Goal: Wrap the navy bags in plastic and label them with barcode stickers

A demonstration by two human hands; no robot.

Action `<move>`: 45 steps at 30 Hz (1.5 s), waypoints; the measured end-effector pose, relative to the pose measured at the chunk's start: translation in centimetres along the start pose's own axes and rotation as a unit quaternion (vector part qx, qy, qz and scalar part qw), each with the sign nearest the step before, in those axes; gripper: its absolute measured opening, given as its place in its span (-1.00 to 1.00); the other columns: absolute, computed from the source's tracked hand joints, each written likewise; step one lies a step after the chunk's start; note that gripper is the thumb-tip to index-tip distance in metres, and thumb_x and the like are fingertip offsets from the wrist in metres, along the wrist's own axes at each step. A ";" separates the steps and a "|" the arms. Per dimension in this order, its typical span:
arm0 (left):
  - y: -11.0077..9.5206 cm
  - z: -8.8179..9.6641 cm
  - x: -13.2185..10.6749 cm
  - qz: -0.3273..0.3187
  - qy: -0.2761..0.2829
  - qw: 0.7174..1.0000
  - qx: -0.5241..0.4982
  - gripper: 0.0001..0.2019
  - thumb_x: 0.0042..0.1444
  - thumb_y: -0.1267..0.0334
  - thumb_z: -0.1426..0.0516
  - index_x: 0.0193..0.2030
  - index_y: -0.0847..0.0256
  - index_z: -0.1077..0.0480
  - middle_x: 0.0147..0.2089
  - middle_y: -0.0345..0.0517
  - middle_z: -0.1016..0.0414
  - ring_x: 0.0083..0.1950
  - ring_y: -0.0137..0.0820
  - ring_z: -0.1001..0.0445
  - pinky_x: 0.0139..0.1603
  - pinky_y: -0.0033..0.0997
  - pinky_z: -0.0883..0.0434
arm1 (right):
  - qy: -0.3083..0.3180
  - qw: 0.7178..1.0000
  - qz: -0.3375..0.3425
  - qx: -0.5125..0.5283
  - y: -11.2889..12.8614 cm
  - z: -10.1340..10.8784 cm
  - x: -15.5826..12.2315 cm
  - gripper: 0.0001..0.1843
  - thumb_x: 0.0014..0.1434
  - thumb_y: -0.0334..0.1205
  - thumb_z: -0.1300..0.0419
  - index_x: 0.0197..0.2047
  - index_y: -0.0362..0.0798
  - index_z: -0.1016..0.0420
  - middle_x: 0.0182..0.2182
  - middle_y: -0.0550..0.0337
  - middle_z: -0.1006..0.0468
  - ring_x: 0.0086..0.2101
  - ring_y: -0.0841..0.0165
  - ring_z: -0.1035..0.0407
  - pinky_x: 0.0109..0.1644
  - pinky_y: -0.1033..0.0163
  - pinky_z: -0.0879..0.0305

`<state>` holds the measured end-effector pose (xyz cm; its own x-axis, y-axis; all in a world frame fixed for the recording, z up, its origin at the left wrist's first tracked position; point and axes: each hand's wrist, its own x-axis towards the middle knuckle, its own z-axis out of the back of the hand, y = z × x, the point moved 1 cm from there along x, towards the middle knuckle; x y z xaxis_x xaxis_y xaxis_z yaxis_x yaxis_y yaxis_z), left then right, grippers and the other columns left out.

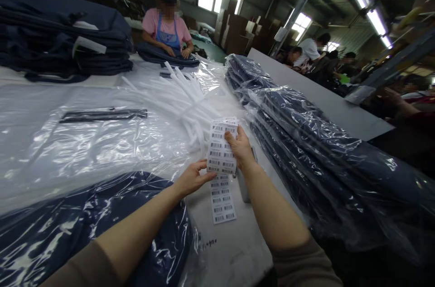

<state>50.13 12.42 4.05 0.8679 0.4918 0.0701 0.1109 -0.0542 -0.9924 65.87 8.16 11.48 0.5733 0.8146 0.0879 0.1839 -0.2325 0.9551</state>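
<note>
A sheet of barcode labels [219,149] was held up between the person's two hands, over the table [234,251]. The right hand [240,146] grasped it by its right side near the top, thumb pressed across the printed face. The left hand [193,178] met its lower left corner, the thumb lying along the bottom edge; whether that hand pinched the paper or merely steadied it, one could not tell. Directly below, between the forearms, a strip of more labels [223,203] stretched toward the person.

Just beyond the sheet, white strips [186,97] lay in a loose heap. A navy item in clear plastic [142,219] lay under the left forearm, while a row of plastic-wrapped navy goods [306,128] ran along the right. Across the table a co-worker [166,29] rested both hands on folded navy fabric [152,54].
</note>
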 end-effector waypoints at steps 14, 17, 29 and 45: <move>-1.9 0.5 0.8 0.067 -0.133 0.973 -0.175 -0.47 -0.17 -0.01 -0.37 -0.13 0.33 -0.45 -0.23 0.08 -0.58 -0.24 -0.19 -0.55 -0.23 -0.29 -0.49 | 0.155 0.981 -0.057 -0.106 -4.9 5.4 -7.0 -0.55 -0.06 0.02 -0.39 -0.13 0.01 -0.50 -0.23 0.15 -0.60 -0.19 0.23 -0.48 0.00 0.07 -0.36; -2.2 -0.2 -0.1 0.104 -0.079 0.970 -0.206 -0.47 -0.25 0.10 -0.42 -0.16 0.36 -0.48 -0.17 0.15 -0.56 -0.19 -0.12 -0.55 -0.20 -0.26 -0.49 | 0.119 0.974 -0.065 -0.179 -5.6 6.2 -9.1 -0.76 0.00 -0.05 -0.34 -0.33 -0.03 -0.54 -0.36 0.18 -0.60 -0.31 0.26 -0.48 -0.12 0.12 -0.39; -0.6 0.6 -0.9 0.118 -0.196 0.933 -0.277 -0.54 -0.30 0.18 -0.41 -0.24 0.31 -0.44 -0.31 0.00 -0.57 -0.28 -0.25 -0.55 -0.25 -0.37 -0.51 | 0.313 0.858 -0.170 -0.370 -4.7 10.5 -16.7 -0.85 0.00 -0.30 -0.24 -0.34 0.03 -0.64 -0.34 0.24 -0.64 -0.26 0.17 -0.51 -0.06 0.07 -0.39; 1.0 -3.3 -4.6 0.105 0.028 0.980 -0.169 -0.62 -0.14 0.17 -0.38 -0.16 0.29 -0.53 -0.15 0.08 -0.57 -0.13 -0.15 -0.54 -0.06 -0.23 -0.47 | 0.004 0.992 -0.103 -0.072 -3.4 3.1 -10.8 -0.60 -0.12 -0.01 -0.42 -0.27 -0.05 -0.50 -0.36 0.16 -0.61 -0.33 0.24 -0.50 -0.21 0.15 -0.43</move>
<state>47.85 7.28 3.10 0.9129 0.3913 -0.1162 0.0735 -0.4376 -0.8962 61.51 -1.49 6.44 0.5288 0.8413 -0.1122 0.1800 0.0180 0.9835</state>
